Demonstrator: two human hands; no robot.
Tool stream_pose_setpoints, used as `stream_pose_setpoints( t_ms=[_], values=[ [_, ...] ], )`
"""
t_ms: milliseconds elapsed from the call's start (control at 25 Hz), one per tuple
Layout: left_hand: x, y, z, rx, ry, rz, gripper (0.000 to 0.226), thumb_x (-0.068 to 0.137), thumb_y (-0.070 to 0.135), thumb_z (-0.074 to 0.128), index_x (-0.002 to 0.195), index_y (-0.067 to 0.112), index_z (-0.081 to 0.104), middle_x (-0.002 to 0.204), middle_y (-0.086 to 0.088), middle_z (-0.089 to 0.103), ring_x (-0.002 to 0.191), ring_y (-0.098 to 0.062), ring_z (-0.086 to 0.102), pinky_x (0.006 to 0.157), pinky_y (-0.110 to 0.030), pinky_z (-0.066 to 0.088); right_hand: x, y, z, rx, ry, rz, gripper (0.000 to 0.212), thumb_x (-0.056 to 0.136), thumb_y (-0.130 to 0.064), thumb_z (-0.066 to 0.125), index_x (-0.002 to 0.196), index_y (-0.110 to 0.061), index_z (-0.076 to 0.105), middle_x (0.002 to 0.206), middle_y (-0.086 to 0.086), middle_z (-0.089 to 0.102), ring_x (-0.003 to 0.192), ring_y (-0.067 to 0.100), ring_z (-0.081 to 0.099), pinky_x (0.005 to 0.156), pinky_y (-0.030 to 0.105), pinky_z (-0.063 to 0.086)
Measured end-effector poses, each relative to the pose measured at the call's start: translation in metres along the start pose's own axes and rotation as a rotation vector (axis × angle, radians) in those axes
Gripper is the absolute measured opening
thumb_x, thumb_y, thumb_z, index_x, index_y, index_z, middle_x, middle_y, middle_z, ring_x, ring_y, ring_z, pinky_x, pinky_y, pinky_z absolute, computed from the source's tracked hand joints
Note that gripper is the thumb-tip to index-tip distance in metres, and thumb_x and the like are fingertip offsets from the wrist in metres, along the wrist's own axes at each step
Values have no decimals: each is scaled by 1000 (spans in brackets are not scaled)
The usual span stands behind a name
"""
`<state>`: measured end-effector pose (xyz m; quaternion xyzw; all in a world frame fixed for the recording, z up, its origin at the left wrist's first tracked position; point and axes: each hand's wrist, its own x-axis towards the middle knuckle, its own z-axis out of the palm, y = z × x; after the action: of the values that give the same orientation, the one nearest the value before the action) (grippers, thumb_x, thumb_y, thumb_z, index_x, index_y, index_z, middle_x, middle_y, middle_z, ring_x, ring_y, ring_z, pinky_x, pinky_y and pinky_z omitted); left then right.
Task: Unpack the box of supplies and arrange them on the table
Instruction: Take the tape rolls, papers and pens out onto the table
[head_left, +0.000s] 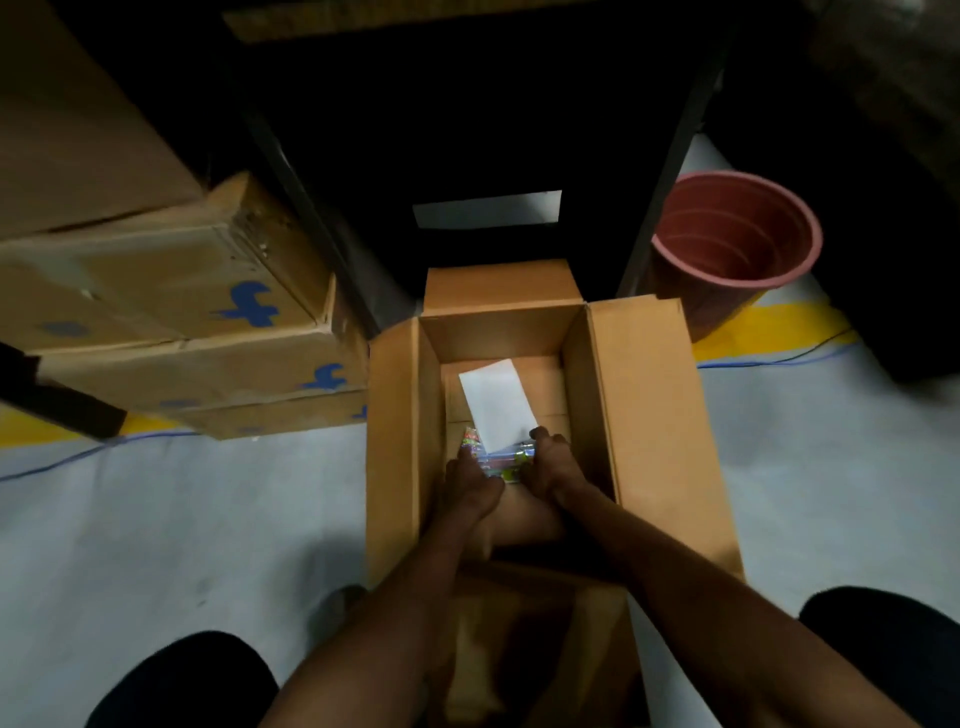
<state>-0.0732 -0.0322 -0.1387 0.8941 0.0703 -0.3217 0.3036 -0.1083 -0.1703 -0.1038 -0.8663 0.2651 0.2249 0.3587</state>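
Packet: colourful wrapped packet (503, 458) low inside the open box (644, 415), toward the near end, part of it hidden under the paper.
Left hand: left hand (470, 480) reaches down into the box, fingers curled round the packet's left end, grip closed on it.
Right hand: right hand (545, 467) curls over the packet's right end, grip closed on it too.
Paper: white slip (496, 402) lies tilted on the box bottom, its near edge over the packet.
Box: brown cardboard, all flaps folded outward, standing on the pale floor (182, 519) between the person's knees.
Stack: taped cartons (171, 312) with blue marks, piled on the floor left of the box, just beside its left flap.
Bucket: reddish-brown plastic bucket (737, 249), upright, beyond the box's right flap.
Desk: dark desk (467, 104) behind the box; its leg stands between box and bucket.
Floor marks: yellow stripe (779, 325) and thin blue line run across the floor.
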Motion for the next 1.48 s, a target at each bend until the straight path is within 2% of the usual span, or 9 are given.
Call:
stream_pose_setpoints(
  t_ms=[80,200,400,680,880,1040,1200,1360,1480],
  values=[
    [2,9,-2,31,39,4,91,62,37,65,145,18,34,136,-13,54,126,-35,50,104,-44,44,23,7,17,-10,36,50,77,79,-26,76,141,-12,33,135,21,43,124,41,47,102,40,46],
    [19,7,8,97,84,10,96,76,22,74,154,11,18,152,-17,31,140,-36,32,115,-43,32,43,19,41,-37,121,75,90,75,-29,80,146,-18,24,138,17,36,127,41,42,101,43,43],
    [26,12,30,172,173,9,90,81,28,72,152,17,19,151,-12,22,137,-36,28,111,-44,31,56,31,59,-44,208,82,91,72,-28,82,145,-18,27,140,15,30,125,37,42,97,42,47],
    [27,19,30,67,158,-129,99,76,32,81,151,18,18,153,-16,25,141,-38,24,111,-46,31,57,37,56,28,226,81,89,63,-27,86,135,-13,36,137,17,32,124,38,44,99,43,49],
    [14,21,21,55,158,-128,72,81,24,71,140,17,31,146,-14,38,137,-36,28,109,-47,31,55,30,43,-36,148,137,86,63,-28,91,133,-8,44,145,17,26,122,35,49,101,39,49],
    [0,18,13,47,85,-106,67,85,22,67,141,12,32,141,-16,43,132,-35,40,106,-40,38,49,29,26,-105,40,108,88,65,-31,92,137,-7,48,152,22,25,125,36,53,106,36,46],
    [-13,14,-2,-64,42,-69,61,78,27,72,135,16,52,134,-10,57,120,-31,56,94,-28,47,39,32,12,-119,-19,46,80,67,-36,88,133,-8,52,147,21,34,128,34,47,106,34,43],
    [-11,10,-8,-217,27,-56,63,50,32,76,112,20,71,110,-7,73,98,-28,68,87,-39,58,29,29,2,-94,-72,24,69,67,-38,89,123,-13,57,134,14,49,118,29,52,91,30,45],
    [-21,21,-24,-312,29,-28,36,62,15,83,97,10,75,94,-11,75,86,-27,71,77,-38,60,24,23,-4,-76,-137,-27,58,73,-40,84,121,-15,63,129,9,58,115,24,56,83,24,42]
  ],
)
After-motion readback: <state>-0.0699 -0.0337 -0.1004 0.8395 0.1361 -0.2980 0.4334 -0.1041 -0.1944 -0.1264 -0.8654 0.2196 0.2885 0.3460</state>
